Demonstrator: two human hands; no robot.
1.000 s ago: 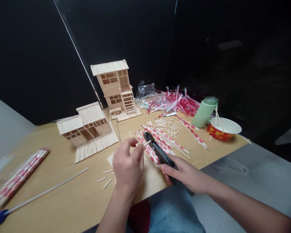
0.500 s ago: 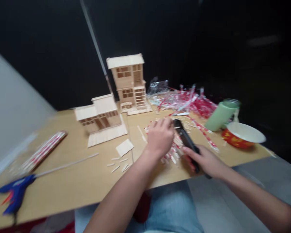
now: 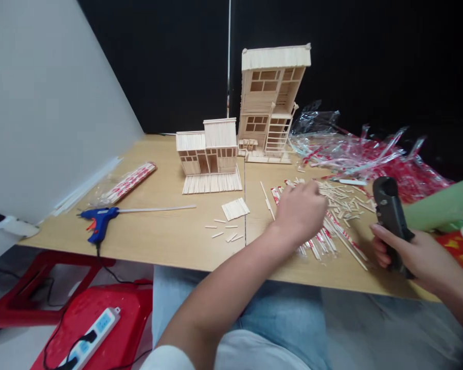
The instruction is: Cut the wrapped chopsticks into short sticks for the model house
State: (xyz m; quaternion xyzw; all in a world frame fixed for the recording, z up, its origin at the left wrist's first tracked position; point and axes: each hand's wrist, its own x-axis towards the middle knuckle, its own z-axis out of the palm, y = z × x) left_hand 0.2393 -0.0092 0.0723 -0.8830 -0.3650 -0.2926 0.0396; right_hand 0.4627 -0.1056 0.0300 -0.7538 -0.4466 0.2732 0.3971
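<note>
Black pliers (image 3: pixel 388 216) stand upright in the right hand (image 3: pixel 416 257), its fingers wrapped closed around the grips near the table's edge. The left hand (image 3: pixel 299 213), fingers curled downward, sits over red-and-white wrapped chopsticks (image 3: pixel 324 241) and loose cut sticks (image 3: pixel 339 198) on the wooden table (image 3: pixel 146 236); whether it grips anything, I can't tell. A stick-built model house (image 3: pixel 272 97) stands behind

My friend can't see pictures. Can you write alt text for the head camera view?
A person's right hand holds a black tool while the left hand reaches over loose wooden sticks on a table. Two stick houses stand behind, and a blue glue gun lies nearby.
</note>
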